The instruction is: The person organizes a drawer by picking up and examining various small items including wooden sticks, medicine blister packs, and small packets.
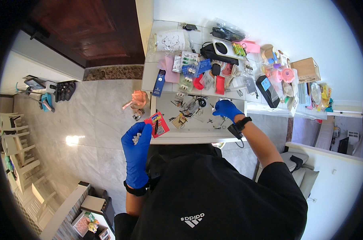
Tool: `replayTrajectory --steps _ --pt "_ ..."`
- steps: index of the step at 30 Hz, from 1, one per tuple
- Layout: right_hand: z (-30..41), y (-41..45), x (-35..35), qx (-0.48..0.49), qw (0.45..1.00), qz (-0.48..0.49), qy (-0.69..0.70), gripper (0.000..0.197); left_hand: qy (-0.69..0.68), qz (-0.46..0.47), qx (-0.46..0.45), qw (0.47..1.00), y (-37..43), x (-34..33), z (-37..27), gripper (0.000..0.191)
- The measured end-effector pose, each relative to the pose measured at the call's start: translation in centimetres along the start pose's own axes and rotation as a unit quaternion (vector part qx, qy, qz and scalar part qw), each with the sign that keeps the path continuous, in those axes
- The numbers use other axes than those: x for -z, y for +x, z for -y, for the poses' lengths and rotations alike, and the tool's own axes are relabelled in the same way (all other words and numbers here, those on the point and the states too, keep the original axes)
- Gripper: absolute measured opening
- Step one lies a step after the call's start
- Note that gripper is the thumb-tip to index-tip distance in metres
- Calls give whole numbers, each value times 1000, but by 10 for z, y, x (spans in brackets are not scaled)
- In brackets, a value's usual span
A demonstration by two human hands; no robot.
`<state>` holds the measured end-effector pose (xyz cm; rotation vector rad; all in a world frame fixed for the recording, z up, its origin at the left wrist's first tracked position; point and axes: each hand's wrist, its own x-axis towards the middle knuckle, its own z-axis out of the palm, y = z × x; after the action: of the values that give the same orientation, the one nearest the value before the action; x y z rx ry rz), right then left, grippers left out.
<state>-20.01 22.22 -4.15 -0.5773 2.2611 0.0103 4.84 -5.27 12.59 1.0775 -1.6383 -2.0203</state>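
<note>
My left hand, in a blue glove, holds a red printed card at its fingertips and several small whitish pieces in its curled fingers. A thin black item lies across the card. At the right side of an open white drawer, my right hand, also gloved in blue, pinches a small white thing that its fingers mostly hide. Inside the drawer lie thin black bits, a black toothed ring, a clear plastic bag and a small tan packet.
Above the drawer, a white tiled top bears blister packs, a long blue box, a black pouch, batteries, a black device, a pink fan and a cardboard box. An orange bag lies on the floor left.
</note>
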Motion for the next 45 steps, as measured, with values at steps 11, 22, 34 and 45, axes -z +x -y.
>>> replayTrajectory --steps 11,22,34,45 --pt "40 -96 34 98 868 -77 481 25 30 71 -43 996 8 -18 -2 8" --pt "92 -140 56 148 751 -108 634 23 70 159 -26 984 16 -44 -3 10" --pt "127 -170 87 168 734 -158 639 16 81 174 -34 981 16 -56 -19 10" --pt "152 -201 97 193 709 -211 644 20 60 204 -53 976 0 -65 -49 9"
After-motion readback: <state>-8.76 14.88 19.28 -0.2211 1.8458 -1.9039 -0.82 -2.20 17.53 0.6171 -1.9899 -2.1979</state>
